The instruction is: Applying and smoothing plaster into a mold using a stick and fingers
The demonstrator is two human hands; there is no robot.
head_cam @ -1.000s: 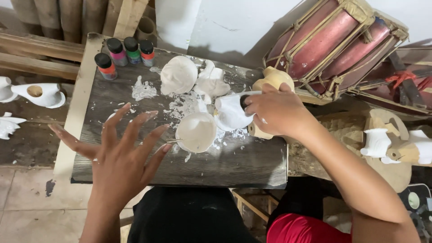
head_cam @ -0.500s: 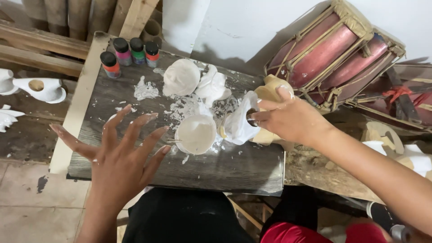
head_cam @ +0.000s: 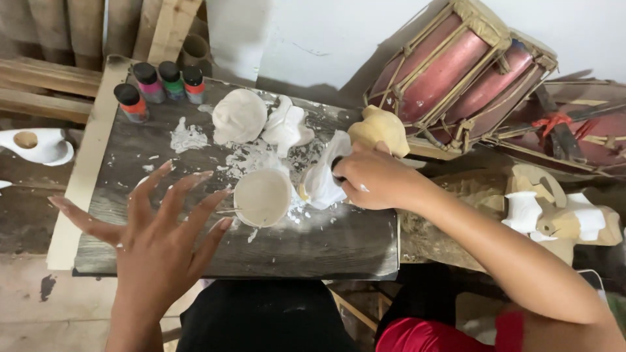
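While the right hand (head_cam: 375, 179) closes around a small white-coated figure (head_cam: 323, 179) at the centre of the frame, just right of the cup of white paint (head_cam: 262, 195), the work looks like coating carvings white. Turning the figure would need a steady hold. Lower left, the left hand (head_cam: 153, 241) hovers empty, fingers spread, over the paint-smeared board (head_cam: 326, 244).

Board (head_cam: 195, 261): dark grey wood grain, splashed white. Cup (head_cam: 262, 197): cream-white. Figures: white (head_cam: 239, 115); one bare tan (head_cam: 379, 129). Bottles (head_cam: 160, 83): black caps; orange, pink, green, red bands. Drums (head_cam: 456, 72): dull red, tan lacing. Wall (head_cam: 339, 32): white. Cloth (head_cam: 424, 336): red.
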